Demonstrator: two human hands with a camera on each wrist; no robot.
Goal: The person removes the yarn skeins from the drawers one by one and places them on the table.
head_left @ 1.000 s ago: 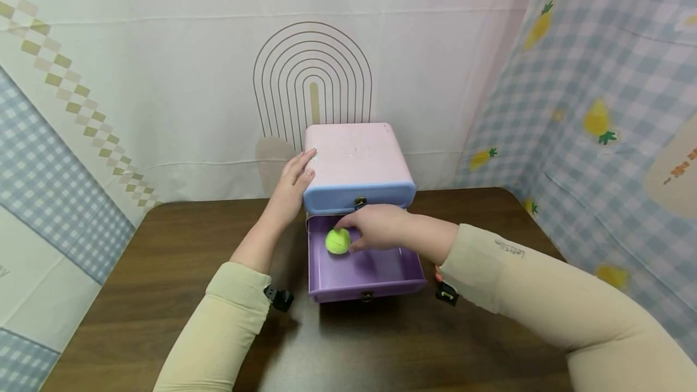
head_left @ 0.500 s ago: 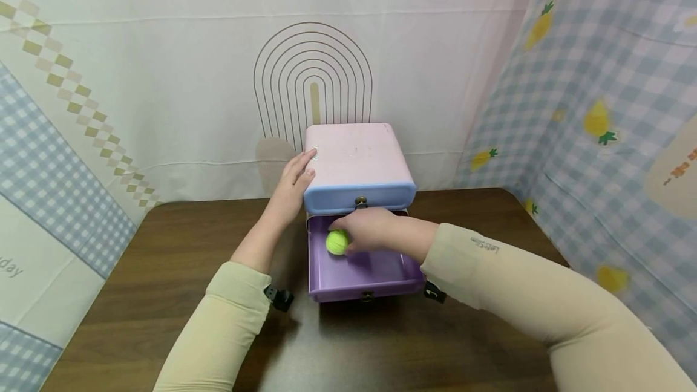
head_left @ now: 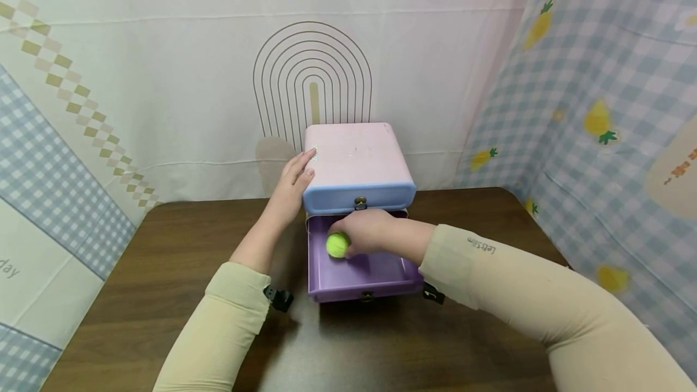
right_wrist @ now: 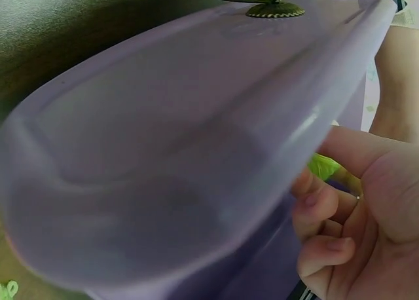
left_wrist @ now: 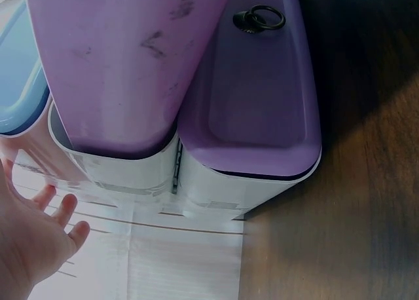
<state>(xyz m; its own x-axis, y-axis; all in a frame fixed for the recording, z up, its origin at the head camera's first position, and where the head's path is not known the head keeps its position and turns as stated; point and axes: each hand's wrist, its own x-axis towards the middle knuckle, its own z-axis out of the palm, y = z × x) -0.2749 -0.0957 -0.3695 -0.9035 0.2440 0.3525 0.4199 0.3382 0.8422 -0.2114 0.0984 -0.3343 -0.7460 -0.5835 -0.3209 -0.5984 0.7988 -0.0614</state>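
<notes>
A yellow-green tennis ball is at the left side of a pulled-out purple drawer. My right hand reaches into that drawer and pinches the ball between thumb and fingers. In the right wrist view the drawer front hides most of the ball. The drawer belongs to a small cabinet with a pale pink top. My left hand rests on the cabinet's upper left edge, its fingers extended.
A blue drawer with a metal ring pull sits pushed in above. Below the pulled-out one, the left wrist view shows another purple drawer, pushed in. The cabinet stands on a dark wooden table, with patterned cloth hanging behind.
My right hand has moved a little left and closed in on the tennis ball, its thumb and fingers now around it. The left hand stays still.
</notes>
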